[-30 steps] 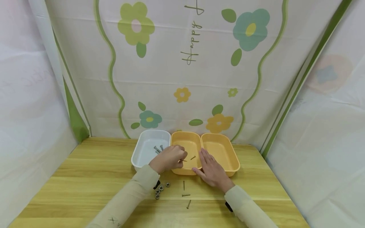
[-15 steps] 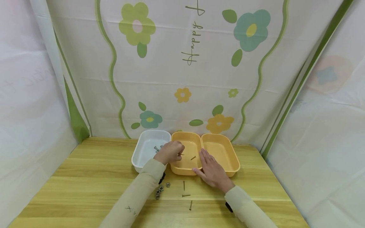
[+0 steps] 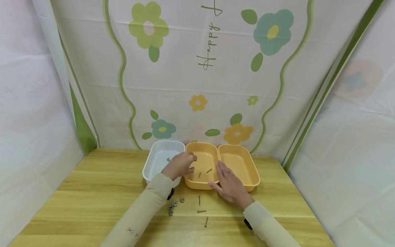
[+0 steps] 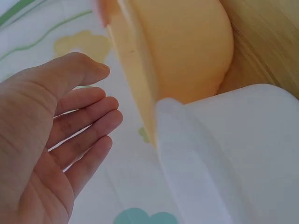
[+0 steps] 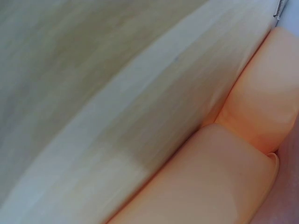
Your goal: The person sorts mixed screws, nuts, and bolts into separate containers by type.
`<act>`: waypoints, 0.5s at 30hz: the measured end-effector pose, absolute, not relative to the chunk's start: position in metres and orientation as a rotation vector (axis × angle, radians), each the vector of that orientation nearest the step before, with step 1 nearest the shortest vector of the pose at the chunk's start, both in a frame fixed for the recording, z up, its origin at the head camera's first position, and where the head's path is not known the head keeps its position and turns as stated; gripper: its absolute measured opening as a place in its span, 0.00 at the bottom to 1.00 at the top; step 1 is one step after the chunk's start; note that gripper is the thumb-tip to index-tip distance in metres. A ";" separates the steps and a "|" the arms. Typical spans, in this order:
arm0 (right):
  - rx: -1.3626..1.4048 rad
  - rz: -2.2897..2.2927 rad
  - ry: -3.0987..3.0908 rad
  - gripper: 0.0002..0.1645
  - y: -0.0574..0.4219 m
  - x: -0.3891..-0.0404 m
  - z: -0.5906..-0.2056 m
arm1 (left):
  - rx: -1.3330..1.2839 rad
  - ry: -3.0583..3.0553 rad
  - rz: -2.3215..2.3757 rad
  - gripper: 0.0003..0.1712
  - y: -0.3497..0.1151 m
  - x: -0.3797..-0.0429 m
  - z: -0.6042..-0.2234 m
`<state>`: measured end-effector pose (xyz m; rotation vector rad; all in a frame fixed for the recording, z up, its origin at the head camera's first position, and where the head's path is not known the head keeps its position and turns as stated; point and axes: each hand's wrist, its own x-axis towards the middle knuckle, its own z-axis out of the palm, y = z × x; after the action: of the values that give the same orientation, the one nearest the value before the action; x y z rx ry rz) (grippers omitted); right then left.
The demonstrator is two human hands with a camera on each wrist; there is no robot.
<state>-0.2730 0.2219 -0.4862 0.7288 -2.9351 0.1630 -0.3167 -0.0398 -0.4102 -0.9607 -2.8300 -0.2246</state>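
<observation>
so we're hovering our left hand (image 3: 179, 165), fingers loosely apart, over the middle tray (image 3: 206, 159), resting our right hand (image 3: 230, 183), fingers straight, on its rim

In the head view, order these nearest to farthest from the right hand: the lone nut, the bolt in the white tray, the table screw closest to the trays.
1. Screw: on the table, before the middle tray.
2. Nut: on the table, further left.
3. Bolt: farthest left, inside the white tray.
</observation>
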 end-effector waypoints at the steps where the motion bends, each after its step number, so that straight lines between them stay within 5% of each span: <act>1: 0.730 0.163 -2.934 0.56 0.222 -0.273 -0.486 | -0.967 -2.825 -0.227 0.13 -0.040 -0.315 -0.408; 15: 0.723 0.163 -2.943 0.56 0.221 -0.272 -0.485 | -1.137 -2.743 -0.220 0.17 -0.042 -0.277 -0.393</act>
<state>-0.2719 0.2215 -0.4854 0.7228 -2.9428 0.1625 -0.2773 -0.0418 -0.3926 -1.1365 -2.7430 -0.2200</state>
